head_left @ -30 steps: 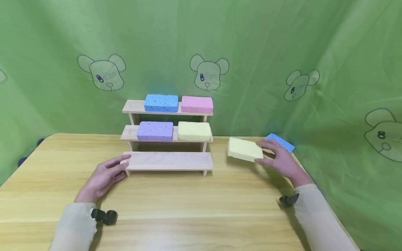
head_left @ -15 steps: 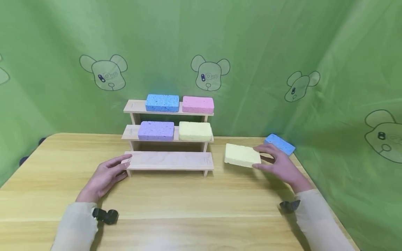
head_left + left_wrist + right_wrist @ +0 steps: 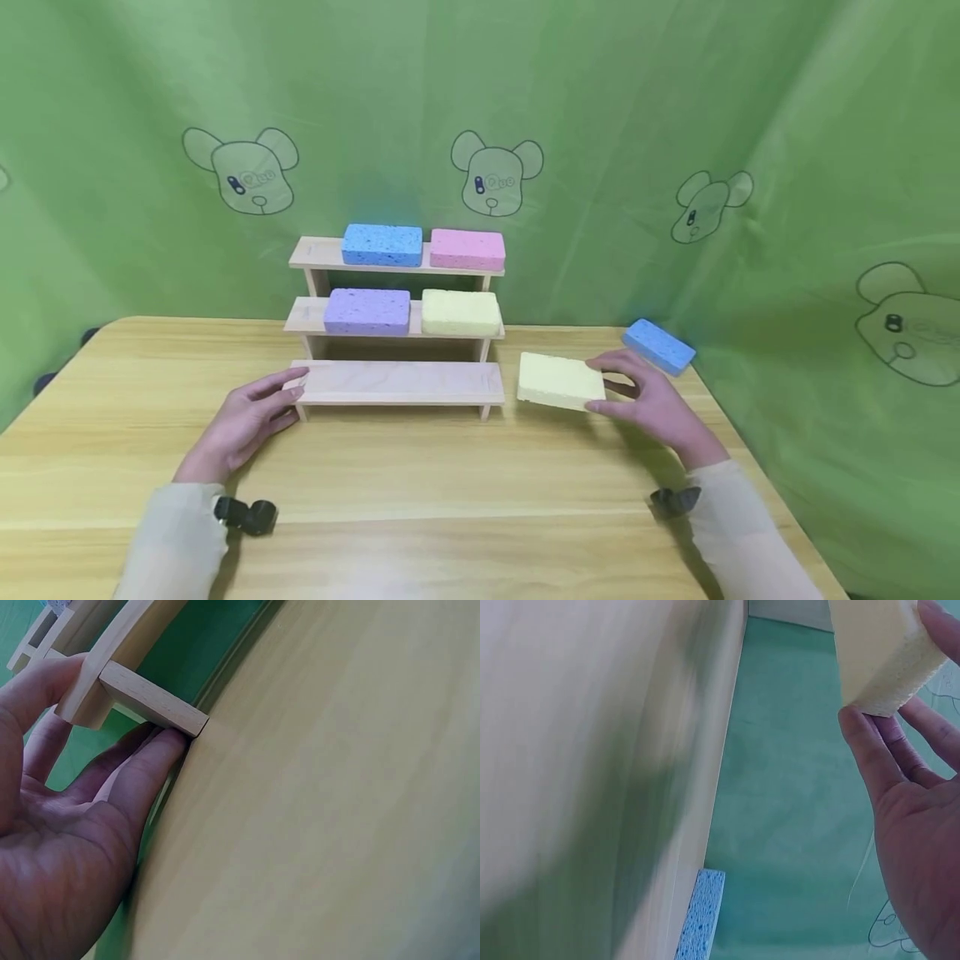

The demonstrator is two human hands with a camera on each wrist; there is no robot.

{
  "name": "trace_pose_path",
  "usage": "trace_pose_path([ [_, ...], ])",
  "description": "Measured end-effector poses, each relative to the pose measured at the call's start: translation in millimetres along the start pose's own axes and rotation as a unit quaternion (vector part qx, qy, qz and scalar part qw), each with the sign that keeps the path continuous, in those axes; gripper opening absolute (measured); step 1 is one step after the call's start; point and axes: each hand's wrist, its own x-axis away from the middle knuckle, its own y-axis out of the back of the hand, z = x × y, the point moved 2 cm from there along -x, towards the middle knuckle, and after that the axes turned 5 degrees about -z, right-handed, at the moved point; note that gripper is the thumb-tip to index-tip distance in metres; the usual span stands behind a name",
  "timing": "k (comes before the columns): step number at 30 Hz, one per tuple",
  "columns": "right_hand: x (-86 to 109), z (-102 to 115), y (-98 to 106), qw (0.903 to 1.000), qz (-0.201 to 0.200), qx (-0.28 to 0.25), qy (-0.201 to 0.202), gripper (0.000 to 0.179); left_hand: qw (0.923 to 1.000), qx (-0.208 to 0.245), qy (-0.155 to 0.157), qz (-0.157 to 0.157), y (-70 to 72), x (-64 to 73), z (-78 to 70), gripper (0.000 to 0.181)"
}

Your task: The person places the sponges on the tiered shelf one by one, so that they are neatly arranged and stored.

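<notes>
My right hand (image 3: 651,402) pinches one end of a pale yellow sponge (image 3: 559,382). That sponge is held above the table, slightly tilted, just right of the bottom tier of a wooden three-tier rack (image 3: 397,383). In the right wrist view the yellow sponge (image 3: 877,660) sits between thumb and fingers. My left hand (image 3: 243,425) holds the left end of the bottom tier. The left wrist view shows its digits against the board's end and the short leg (image 3: 154,697). The bottom tier bears nothing.
A blue sponge (image 3: 384,245) and a pink sponge (image 3: 467,250) lie on the top tier. A purple sponge (image 3: 367,312) and another yellow sponge (image 3: 461,312) lie on the middle tier. One more blue sponge (image 3: 658,346) rests at the table's back right corner, near the green curtain (image 3: 585,125).
My right hand has carried the yellow sponge left and a little toward me, closer to the rack. The left hand keeps its place at the bottom tier's end.
</notes>
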Motion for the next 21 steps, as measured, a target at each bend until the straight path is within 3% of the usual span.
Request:
trace_pose_path([
  [14, -6.0, 13.0, -25.4, 0.9992, 0.014, -0.038, -0.002, 0.057, 1.0000, -0.002, -0.006, 0.004, 3.2, 2.8, -0.7, 0.042],
  [21, -12.1, 20.3, -36.7, 0.9999, 0.004, 0.016, 0.002, 0.059, 1.0000, -0.001, -0.004, 0.004, 1.5, 3.3, -2.7, 0.043],
])
